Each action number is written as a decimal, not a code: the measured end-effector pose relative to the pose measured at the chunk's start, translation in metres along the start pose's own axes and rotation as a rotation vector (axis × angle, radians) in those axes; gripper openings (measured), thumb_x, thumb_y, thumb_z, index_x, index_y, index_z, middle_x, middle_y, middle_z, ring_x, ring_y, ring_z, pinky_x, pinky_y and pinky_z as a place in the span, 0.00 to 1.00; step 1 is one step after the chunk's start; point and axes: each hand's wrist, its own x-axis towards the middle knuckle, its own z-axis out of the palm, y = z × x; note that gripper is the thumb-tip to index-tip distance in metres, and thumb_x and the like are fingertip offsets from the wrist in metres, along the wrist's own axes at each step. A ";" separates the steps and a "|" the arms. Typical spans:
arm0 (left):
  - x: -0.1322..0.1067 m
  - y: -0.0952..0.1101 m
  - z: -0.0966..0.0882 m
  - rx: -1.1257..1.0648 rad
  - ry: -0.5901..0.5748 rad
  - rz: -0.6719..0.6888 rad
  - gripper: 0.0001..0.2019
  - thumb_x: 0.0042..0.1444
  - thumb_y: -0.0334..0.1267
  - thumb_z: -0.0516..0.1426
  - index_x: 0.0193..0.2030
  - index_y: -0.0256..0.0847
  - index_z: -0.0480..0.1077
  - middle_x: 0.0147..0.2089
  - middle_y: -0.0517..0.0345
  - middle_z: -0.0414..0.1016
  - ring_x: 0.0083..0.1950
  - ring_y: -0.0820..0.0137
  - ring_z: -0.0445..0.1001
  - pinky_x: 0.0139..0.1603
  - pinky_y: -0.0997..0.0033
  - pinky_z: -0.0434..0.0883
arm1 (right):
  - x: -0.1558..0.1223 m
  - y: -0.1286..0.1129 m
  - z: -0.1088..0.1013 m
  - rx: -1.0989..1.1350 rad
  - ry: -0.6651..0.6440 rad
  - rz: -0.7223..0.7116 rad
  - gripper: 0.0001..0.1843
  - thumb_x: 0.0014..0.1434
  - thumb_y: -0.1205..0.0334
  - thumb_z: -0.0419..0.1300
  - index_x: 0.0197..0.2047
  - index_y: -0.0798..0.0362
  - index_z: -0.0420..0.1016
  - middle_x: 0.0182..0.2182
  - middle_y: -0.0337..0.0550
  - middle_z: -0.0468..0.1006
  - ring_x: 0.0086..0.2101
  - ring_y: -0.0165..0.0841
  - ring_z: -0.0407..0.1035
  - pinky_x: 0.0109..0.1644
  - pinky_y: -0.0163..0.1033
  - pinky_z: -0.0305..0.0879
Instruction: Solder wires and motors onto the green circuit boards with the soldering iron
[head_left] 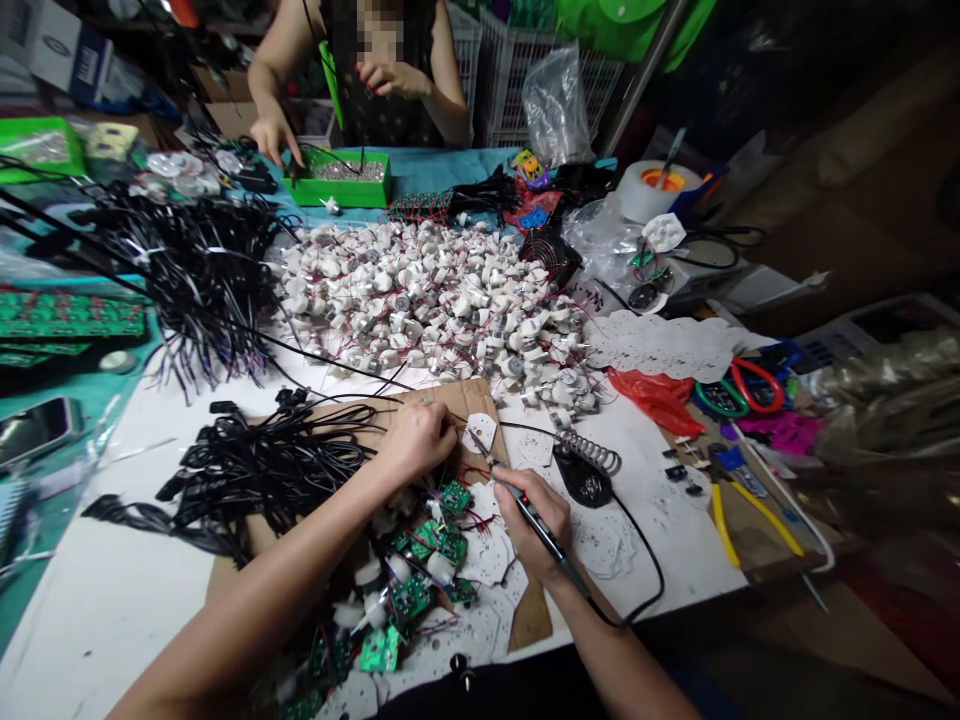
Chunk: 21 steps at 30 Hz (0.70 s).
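Observation:
My right hand [534, 512] is closed around a black soldering iron [541, 528], its tip slanting up to a small white round circuit board [480, 434]. Just left of that board, my left hand [417, 440] is closed with fingertips pinched together; what they hold is hidden. Under my left forearm lies a bundle of black cables [281, 465]. Below my hands are green circuit boards [429, 540] with red wires and white parts, mixed with more white boards [487, 550]. A piece of cardboard [532, 610] lies beneath them.
A large heap of small white motors [427, 300] with red wires covers the middle. To the right are a soldering iron stand [585, 470] with a coil and yellow-handled pliers [757, 510]. Across the table a person [367, 80] reaches to a green tray [345, 180].

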 end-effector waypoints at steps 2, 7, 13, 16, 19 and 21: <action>0.000 -0.001 0.001 0.006 0.006 0.007 0.08 0.62 0.32 0.56 0.39 0.34 0.77 0.38 0.44 0.82 0.41 0.60 0.79 0.44 0.65 0.69 | 0.001 0.000 0.000 0.001 -0.005 -0.001 0.13 0.68 0.70 0.60 0.52 0.48 0.79 0.39 0.43 0.85 0.38 0.35 0.81 0.44 0.38 0.79; 0.001 -0.002 0.002 0.029 0.024 0.015 0.08 0.62 0.32 0.56 0.38 0.34 0.77 0.38 0.44 0.82 0.41 0.59 0.79 0.44 0.65 0.69 | 0.002 0.000 0.000 -0.003 -0.016 -0.007 0.13 0.68 0.71 0.60 0.52 0.48 0.79 0.39 0.44 0.85 0.39 0.35 0.81 0.44 0.38 0.79; 0.001 -0.002 0.002 0.044 0.008 0.013 0.09 0.63 0.33 0.56 0.39 0.33 0.77 0.39 0.44 0.82 0.42 0.58 0.80 0.44 0.65 0.69 | 0.000 0.000 0.001 0.004 -0.025 -0.016 0.12 0.68 0.71 0.61 0.51 0.49 0.79 0.40 0.44 0.85 0.39 0.35 0.81 0.45 0.38 0.79; 0.000 -0.001 0.002 0.044 0.007 0.014 0.09 0.63 0.33 0.56 0.39 0.33 0.78 0.39 0.44 0.82 0.42 0.59 0.80 0.44 0.65 0.69 | 0.000 0.000 0.002 -0.002 -0.028 -0.019 0.12 0.68 0.71 0.61 0.51 0.49 0.79 0.40 0.44 0.85 0.39 0.35 0.81 0.45 0.38 0.79; 0.001 -0.001 0.002 0.048 0.004 0.013 0.09 0.63 0.33 0.56 0.39 0.33 0.78 0.38 0.44 0.82 0.42 0.59 0.80 0.43 0.65 0.69 | 0.000 0.001 0.002 -0.004 -0.026 -0.013 0.12 0.68 0.71 0.61 0.52 0.48 0.79 0.40 0.44 0.85 0.40 0.35 0.82 0.45 0.39 0.80; 0.001 -0.001 0.002 0.050 0.003 0.012 0.09 0.63 0.34 0.56 0.39 0.33 0.78 0.38 0.44 0.81 0.42 0.59 0.80 0.43 0.65 0.69 | 0.001 0.000 0.002 -0.004 -0.028 -0.011 0.12 0.68 0.71 0.61 0.52 0.48 0.79 0.40 0.44 0.85 0.40 0.35 0.82 0.45 0.39 0.80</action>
